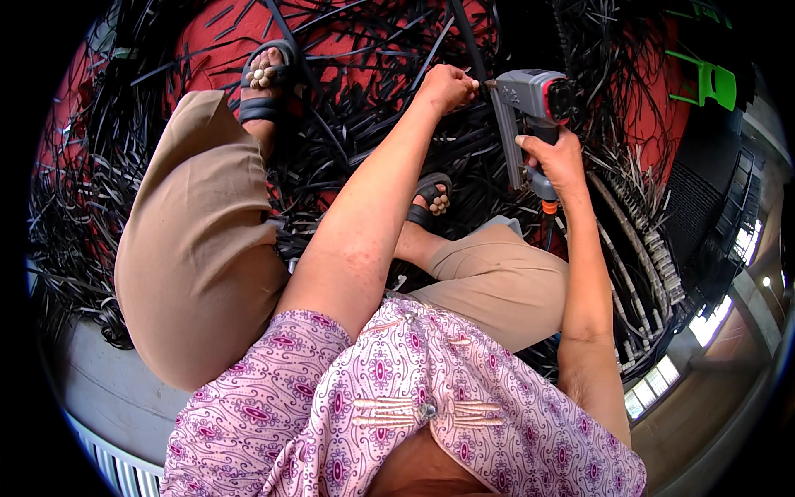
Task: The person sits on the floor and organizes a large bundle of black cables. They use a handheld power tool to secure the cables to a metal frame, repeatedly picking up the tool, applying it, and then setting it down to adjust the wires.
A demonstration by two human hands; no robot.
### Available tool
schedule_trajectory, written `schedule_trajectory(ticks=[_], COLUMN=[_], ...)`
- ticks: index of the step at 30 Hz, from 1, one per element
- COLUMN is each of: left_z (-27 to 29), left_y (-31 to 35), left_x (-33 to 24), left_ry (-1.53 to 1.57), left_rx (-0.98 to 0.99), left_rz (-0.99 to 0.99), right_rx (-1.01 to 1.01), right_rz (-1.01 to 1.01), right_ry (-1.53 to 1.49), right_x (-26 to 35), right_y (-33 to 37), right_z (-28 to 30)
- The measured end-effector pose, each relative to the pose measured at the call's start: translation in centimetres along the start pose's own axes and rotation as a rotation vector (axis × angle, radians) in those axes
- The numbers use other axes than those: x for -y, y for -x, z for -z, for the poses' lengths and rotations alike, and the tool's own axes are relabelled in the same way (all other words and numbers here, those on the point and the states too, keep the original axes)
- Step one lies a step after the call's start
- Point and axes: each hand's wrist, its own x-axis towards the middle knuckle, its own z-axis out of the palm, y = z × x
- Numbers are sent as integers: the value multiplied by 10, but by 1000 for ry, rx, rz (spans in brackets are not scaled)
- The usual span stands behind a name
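My right hand [556, 159] is wrapped round the handle of a grey and black staple gun [527, 89], with its long magazine slanting down on the left. An orange hose fitting [549, 207] shows below the grip. The gun's nose points left, close to the fingertips of my left hand [448, 89]. That hand is closed, with thumb and fingers pinched together; what lies between them is too small to make out. A flat black strip [469, 37] runs down from the top to just beside those fingertips.
Heaps of black strips [364, 124] cover the red floor [215, 50]. My sandalled feet rest among them. On the right lie a ribbed woven piece with pale rods [642, 248] and a dark woven panel [700, 199]. A green plastic chair [716, 85] stands at the far right.
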Motion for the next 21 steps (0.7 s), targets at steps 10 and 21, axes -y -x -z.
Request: schedule_trajectory(ticks=[10, 21], left_z=[5, 2], left_y=[-15, 6], left_x=[9, -25], left_ry=[16, -366], left_rx=[46, 105], left_rz=[-95, -224], right_rx=[-379, -623], right_rz=[-22, -146], right_ry=[-691, -74], right_x=[-72, -398], right_y=[10, -85], right_z=[100, -50])
